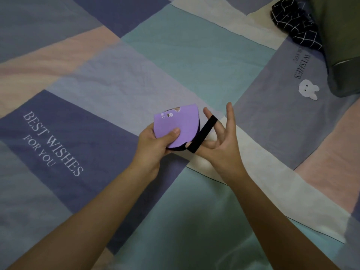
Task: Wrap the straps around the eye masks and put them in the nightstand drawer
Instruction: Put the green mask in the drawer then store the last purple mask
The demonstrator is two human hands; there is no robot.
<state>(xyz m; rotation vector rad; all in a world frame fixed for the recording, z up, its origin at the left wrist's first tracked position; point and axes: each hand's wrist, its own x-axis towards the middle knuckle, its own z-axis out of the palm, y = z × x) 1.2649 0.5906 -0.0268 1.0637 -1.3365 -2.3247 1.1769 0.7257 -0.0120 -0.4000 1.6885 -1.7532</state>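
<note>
Reaching in from the bottom of the frame, two bare forearms meet just right of the frame's centre, above a bed (194, 221) covered in a patchwork quilt of teal, lilac, pink and cream blocks. The left hand (155, 143) grips a folded purple eye mask (177, 125), its thumb pressed on the mask's upper face and its fingers (176, 132) curled beneath the lower edge. A small cartoon print shows near the mask's top edge.

The right hand (222, 141) is spread, its fingers straight and pointing up the frame. A black strap (202, 135) runs taut from the mask's lower right corner, slanting up and right, looped over one extended finger and across the base of the thumb. The strap is stretched, held apart from the mask along most of its length.

On the quilt to the left, white lettering reads "BEST WISHES FOR YOU". Farther off, right of the hands, a white rabbit motif (308, 91) sits on a grey block. In the upper right corner lies a bunched dark cloth with a white grid pattern (296, 22), touching an olive-green blanket (342, 45) that fills the corner.
</note>
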